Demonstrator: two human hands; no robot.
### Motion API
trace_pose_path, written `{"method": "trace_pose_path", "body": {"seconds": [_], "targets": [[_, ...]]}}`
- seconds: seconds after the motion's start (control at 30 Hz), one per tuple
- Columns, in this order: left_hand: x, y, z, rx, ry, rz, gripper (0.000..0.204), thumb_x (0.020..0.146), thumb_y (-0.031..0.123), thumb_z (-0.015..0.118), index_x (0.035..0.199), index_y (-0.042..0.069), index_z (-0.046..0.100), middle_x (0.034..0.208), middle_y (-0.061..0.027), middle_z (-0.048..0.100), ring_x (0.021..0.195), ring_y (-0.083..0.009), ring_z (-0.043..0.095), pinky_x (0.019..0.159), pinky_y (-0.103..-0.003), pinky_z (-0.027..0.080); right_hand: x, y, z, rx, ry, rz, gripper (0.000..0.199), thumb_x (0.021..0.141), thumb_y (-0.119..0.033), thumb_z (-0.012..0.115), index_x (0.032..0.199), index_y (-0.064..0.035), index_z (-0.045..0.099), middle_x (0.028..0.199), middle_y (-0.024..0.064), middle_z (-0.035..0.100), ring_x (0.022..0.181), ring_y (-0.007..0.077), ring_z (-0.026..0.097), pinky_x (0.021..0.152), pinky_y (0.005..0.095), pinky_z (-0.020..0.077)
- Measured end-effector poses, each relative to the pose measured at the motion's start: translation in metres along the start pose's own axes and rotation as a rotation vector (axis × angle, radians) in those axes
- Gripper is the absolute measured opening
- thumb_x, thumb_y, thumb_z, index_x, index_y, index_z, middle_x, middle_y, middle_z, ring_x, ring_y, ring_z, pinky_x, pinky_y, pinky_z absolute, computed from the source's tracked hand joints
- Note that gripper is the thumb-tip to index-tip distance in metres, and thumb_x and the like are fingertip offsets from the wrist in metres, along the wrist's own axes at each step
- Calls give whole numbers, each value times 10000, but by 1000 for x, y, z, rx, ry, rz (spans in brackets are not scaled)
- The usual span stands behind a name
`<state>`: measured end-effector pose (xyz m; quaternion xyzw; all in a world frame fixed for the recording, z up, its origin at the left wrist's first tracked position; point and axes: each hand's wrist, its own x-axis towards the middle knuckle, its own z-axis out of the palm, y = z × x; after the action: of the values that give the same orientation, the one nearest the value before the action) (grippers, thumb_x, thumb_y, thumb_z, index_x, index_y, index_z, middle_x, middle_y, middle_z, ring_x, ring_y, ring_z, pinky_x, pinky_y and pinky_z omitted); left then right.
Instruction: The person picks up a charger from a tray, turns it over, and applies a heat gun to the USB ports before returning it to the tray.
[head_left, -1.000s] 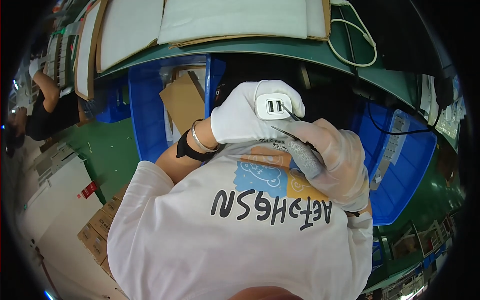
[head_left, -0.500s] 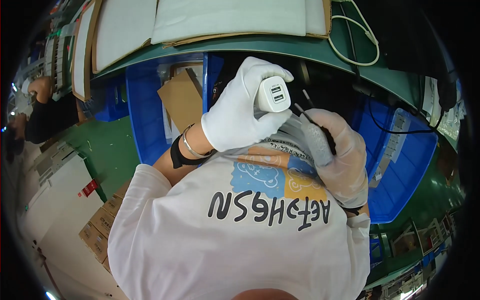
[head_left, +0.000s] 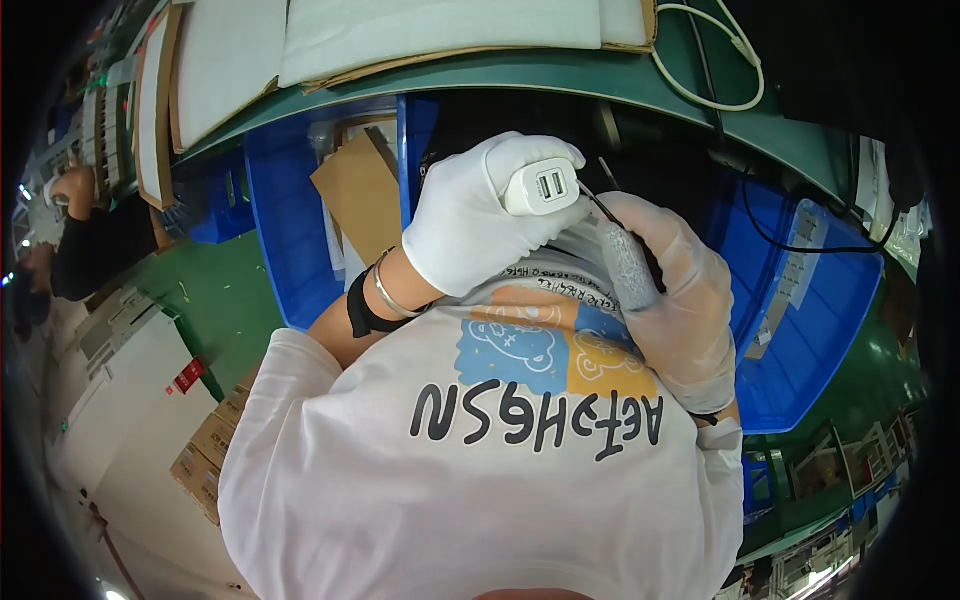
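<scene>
Green floor (head_left: 235,295) down at nine o'clock, and a green tabletop (head_left: 450,78) curving across twelve; white padded sheets (head_left: 440,35) lie along it, with a pale looped cable (head_left: 757,85) over at two; a blue bin (head_left: 278,240) sits at ten o'clock with brown cardboard (head_left: 358,195) inside, and another blue container (head_left: 830,335) opens at three; cardboard boxes (head_left: 205,448) are stacked at eight, while a co-worker in dark clothes (head_left: 95,255) is out at nine, near the rim of the view; and here is the action, just off centre at one o'clock, a white block (head_left: 527,190) with two rectangular slots in its end, tilted slightly and raised in front of the white shirt (head_left: 480,510); the left hand (head_left: 485,215), in a white glove, has it, the grip pinching the block between thumb and fingers; a silver bangle (head_left: 393,292) circles that wrist beside a black band (head_left: 360,310); towards three o'clock, the right hand (head_left: 685,300), in a translucent glove, has its grip wrapped around a dark two-pronged tool (head_left: 628,265) with a pale textured sleeve; its prongs stand apart, pointing to eleven; one tip is right at the block's edge, though whether it touches I cannot tell.
</scene>
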<state>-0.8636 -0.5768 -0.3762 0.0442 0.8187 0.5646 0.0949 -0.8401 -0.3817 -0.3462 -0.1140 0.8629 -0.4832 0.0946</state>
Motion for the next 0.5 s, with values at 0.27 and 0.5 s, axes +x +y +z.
{"method": "trace_pose_path", "body": {"seconds": [0.27,0.5], "targets": [[-1,0,2,129,-17,82,317,710,99,769,1011,120,671,841,-57,631,716,-205,644,651,-273,524,-1,4,6,-57,5,-31,412,722,36,735,1104,-76,631,967,124,678,843,287,674,730,300,524],[-1,0,5,202,-22,95,300,712,105,738,999,154,669,822,-51,619,696,-230,644,637,-289,527,-2,4,9,-159,2,-19,397,721,33,718,1086,-96,631,903,118,670,768,310,661,668,320,526]]}}
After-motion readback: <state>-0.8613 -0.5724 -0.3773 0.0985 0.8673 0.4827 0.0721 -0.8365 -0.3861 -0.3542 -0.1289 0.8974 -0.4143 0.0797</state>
